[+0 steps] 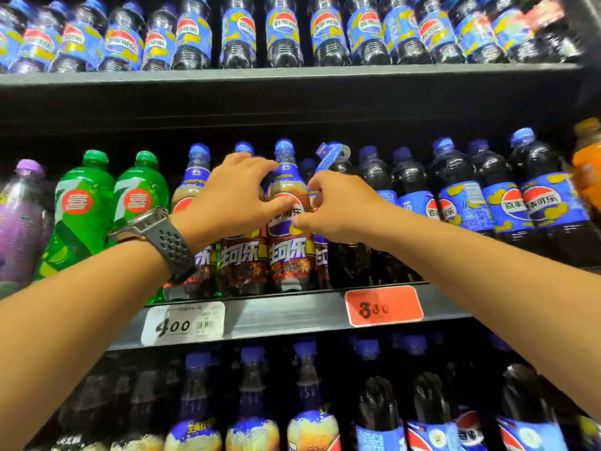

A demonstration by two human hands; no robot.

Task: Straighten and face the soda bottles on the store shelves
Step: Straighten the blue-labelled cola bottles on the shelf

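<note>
I see the middle shelf [286, 315] packed tight. Two green bottles [81, 206] and a purple bottle [22, 219] stand to the left, blue-labelled bottles [536, 203] to the right, and an orange bottle [588, 167] at the far edge. A blue paper tag [330, 154] hangs on a neck just behind my right hand [341, 206].

The brown-labelled bottle [287, 252] stands upright at the front centre, touching like bottles on both sides. My left hand [234, 196] has its fingers [263, 167] curled over the bottle's shoulder, thumb on the label. The right hand's curled fingers press its right flank, thumb against the front.

The bottles are glossy clear plastic with ribbed waists and blue screw caps. A white price tag [183, 323] and a red price tag [383, 305] sit on the grey shelf lip.
</note>
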